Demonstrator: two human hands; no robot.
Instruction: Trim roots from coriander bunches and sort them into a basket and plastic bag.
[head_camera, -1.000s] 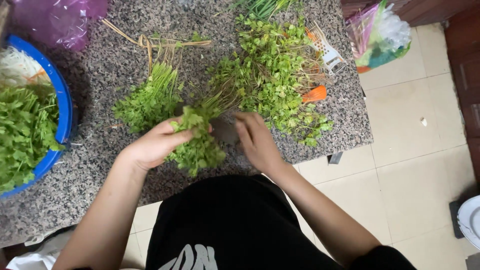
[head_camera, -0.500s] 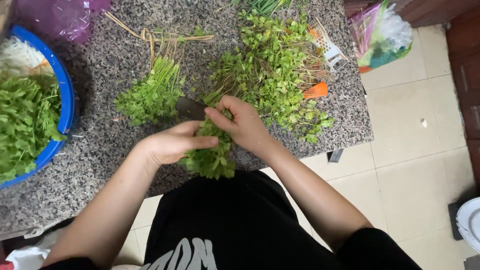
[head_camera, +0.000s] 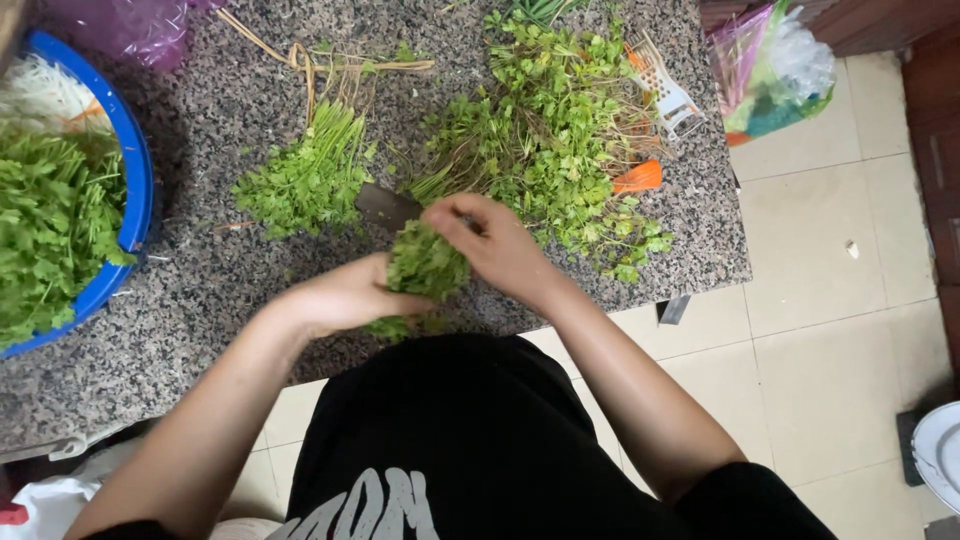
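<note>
Mid-sort at the counter's near edge: left hand cups a herb bunch, right hand pinches its top, so probably plucking next.

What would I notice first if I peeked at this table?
Probably the two hands in the middle: the left hand and right hand hold a bunch of green herbs. A bigger herb pile lies behind, and a blue basin of leaves sits at the left.

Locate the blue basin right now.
Head view, far left edge: the blue basin sits on the granite counter, full of picked greens, left of the small herb pile.
</note>
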